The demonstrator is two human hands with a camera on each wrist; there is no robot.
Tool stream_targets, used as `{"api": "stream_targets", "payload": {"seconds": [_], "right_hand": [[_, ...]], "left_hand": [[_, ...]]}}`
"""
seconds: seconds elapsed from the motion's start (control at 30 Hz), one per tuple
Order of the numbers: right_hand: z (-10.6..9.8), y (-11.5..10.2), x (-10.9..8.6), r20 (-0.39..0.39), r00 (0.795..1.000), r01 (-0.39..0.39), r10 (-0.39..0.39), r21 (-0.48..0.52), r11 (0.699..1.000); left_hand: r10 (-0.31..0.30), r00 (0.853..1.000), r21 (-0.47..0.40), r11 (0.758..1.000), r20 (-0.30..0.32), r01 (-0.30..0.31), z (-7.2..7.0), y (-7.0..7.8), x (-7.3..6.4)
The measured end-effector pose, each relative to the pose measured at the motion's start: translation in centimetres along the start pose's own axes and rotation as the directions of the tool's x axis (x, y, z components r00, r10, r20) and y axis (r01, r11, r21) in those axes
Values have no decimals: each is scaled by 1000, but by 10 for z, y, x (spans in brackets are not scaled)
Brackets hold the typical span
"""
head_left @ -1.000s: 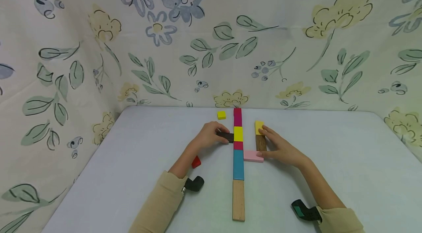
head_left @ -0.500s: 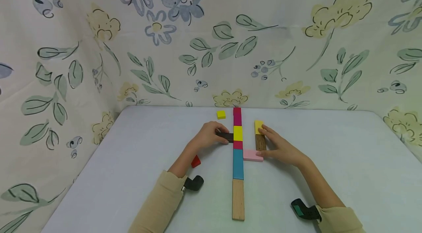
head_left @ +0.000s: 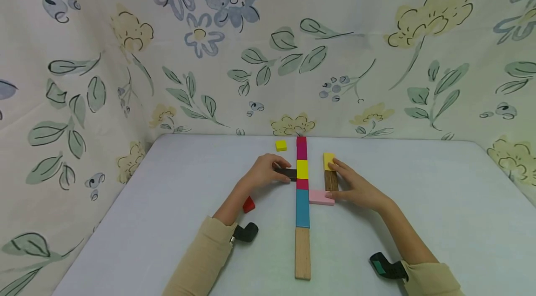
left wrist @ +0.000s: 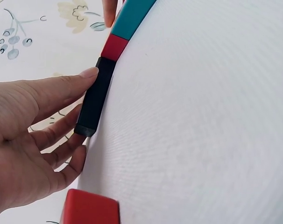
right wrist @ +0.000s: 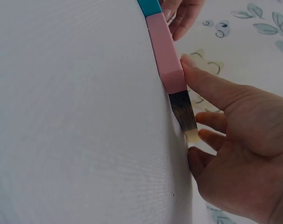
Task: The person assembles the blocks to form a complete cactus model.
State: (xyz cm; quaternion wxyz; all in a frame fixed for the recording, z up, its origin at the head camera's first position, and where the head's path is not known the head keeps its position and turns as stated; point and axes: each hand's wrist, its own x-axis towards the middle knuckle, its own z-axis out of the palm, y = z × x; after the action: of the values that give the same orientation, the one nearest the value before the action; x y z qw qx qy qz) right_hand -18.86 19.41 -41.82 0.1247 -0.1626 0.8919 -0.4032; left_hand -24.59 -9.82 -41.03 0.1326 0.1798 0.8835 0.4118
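In the head view my left hand (head_left: 265, 172) pinches a black block (head_left: 286, 174) between thumb and fingers. The block's right end meets a straight column of blocks, beside a yellow block (head_left: 302, 170) and a small red block (head_left: 302, 184). My right hand (head_left: 358, 189) has its fingers spread. Its thumb touches the right end of a pink block (head_left: 320, 198), and its fingertips touch another yellow block (head_left: 328, 161). Between those two lies a brown block (head_left: 331, 181). The pink block abuts the blue block (head_left: 303, 208) of the column.
The column also has a magenta block (head_left: 301, 148) at its far end and a long natural-wood block (head_left: 303, 253) at its near end. A small yellow block (head_left: 281, 145) lies far left of it. A red block (head_left: 249, 205) sits beside my left wrist. Floral cloth (head_left: 268, 91) rises behind the table.
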Motion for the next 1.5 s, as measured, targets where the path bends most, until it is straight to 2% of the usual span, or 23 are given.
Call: {"api": "stream_targets", "payload": {"seconds": [0.23,0.63,0.83,1.07,1.37,1.5], "right_hand": [[0,0,0,-1,1000,-2,2,5,1000],[0,-1,-1,3,1000,-12,12,4,1000],[0,0,-1,4,1000,-15,15,3,1000],[0,-1,-1,1,1000,-17,17,9,1000],[0,-3,-1,10,1000,-22,22,6,1000],[0,-3,-2,10,1000,-30,30,0,1000]], "left_hand": [[-8,1000,-16,1000,-29,7,-3,-2,-2],[-22,995,-13,1000,-96,21,-12,-2,-20],[-28,989,-10,1000,-143,26,-15,-7,-35],[-37,984,-17,999,-172,35,-19,-10,-56],[-88,965,-26,996,-247,85,-21,-25,-82],[-86,965,-17,996,-247,85,-23,-30,-92]]}}
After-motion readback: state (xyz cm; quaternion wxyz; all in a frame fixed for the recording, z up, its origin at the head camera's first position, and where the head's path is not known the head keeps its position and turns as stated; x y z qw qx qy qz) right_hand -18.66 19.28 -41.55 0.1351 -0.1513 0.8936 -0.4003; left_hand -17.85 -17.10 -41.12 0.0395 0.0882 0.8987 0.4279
